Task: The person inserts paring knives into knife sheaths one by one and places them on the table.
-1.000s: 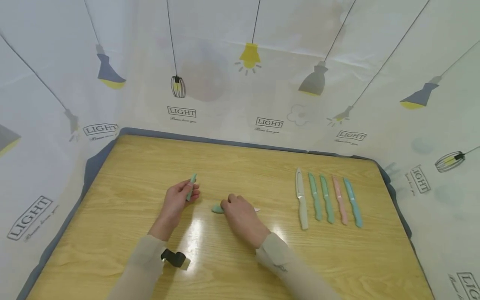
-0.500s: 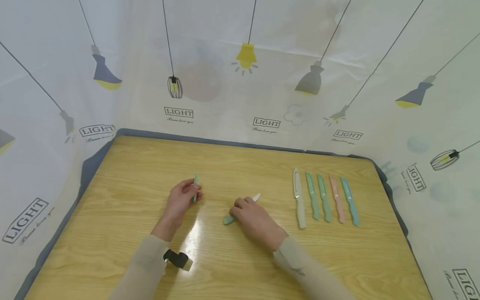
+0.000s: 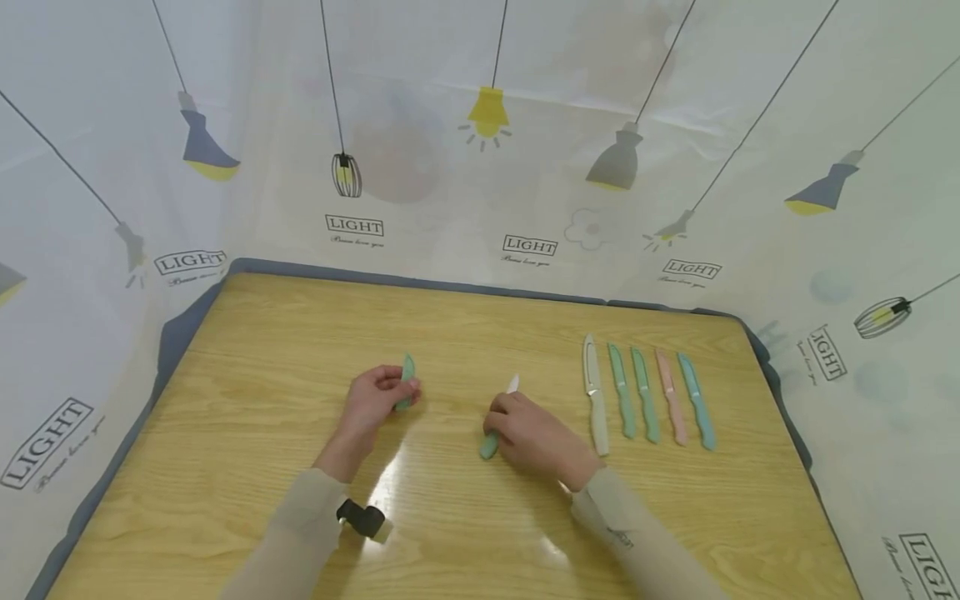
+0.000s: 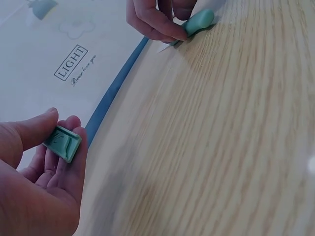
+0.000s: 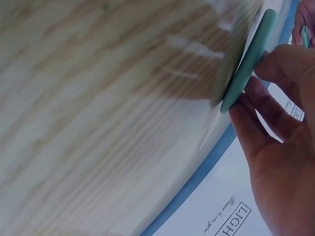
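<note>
Between thumb and fingers, my left hand (image 3: pixel 371 404) pinches a small green blade cover (image 3: pixel 408 368), raised over the left half of the table. The left wrist view shows the cover's open, hollow end (image 4: pixel 63 144) turned toward the camera. My right hand (image 3: pixel 536 435) grips a paring knife (image 3: pixel 489 447) by its green handle, low at the tabletop. Its bare white blade (image 3: pixel 513 383) points to the far side of the table, partly hidden by the fingers. In the right wrist view the fingertips lie along the handle (image 5: pixel 250 61).
To the right, a row of knives lies side by side: a larger one with a cream handle (image 3: pixel 599 425), two green ones (image 3: pixel 626 414) (image 3: pixel 649 417), a pink one (image 3: pixel 677 421) and a blue one (image 3: pixel 703 423). The wood-grain table (image 3: pixel 300 317) meets a lamp-printed curtain (image 3: pixel 427 208).
My right hand has slid the knife to the right and turned it, so the blade swings from pointing right to pointing away. My left hand, still holding the cover, has shifted slightly right.
</note>
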A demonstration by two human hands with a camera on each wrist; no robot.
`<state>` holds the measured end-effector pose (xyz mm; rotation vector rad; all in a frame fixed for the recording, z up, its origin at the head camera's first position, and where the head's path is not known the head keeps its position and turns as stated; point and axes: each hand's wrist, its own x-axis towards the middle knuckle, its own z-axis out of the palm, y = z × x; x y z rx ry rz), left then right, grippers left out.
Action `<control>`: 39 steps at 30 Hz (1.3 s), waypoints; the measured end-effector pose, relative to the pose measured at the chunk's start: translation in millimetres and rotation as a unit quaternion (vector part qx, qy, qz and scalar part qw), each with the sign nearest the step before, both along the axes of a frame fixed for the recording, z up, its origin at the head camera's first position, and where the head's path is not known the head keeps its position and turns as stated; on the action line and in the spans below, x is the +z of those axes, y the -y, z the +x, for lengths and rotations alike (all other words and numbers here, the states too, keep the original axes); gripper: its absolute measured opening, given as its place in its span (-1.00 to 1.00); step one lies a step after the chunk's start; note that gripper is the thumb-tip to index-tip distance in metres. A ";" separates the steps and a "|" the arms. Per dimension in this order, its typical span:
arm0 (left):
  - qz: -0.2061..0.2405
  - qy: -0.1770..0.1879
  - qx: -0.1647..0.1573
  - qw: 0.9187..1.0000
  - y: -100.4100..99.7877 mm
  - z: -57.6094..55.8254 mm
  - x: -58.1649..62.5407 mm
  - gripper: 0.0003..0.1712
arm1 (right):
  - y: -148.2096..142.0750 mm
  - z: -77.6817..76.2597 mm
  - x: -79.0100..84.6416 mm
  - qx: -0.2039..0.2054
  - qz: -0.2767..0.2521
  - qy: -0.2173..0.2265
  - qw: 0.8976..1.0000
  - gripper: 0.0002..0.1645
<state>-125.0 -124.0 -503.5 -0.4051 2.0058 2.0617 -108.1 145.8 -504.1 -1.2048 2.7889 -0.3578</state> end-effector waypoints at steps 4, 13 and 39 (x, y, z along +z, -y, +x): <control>-0.013 0.003 0.007 1.000 -4.2 0.3 0.0 -0.53 | -4.0 -1.0 3.6 0.002 -0.005 0.008 1.000 -0.76; -0.001 -0.003 0.026 1.000 -8.5 2.0 -0.2 -0.56 | -8.1 7.7 10.5 -0.165 -0.076 -0.062 0.981 -0.82; 0.043 -0.006 0.056 0.997 -17.7 1.9 -3.3 -0.57 | 16.3 0.3 0.5 -0.305 -0.010 0.070 0.950 -0.44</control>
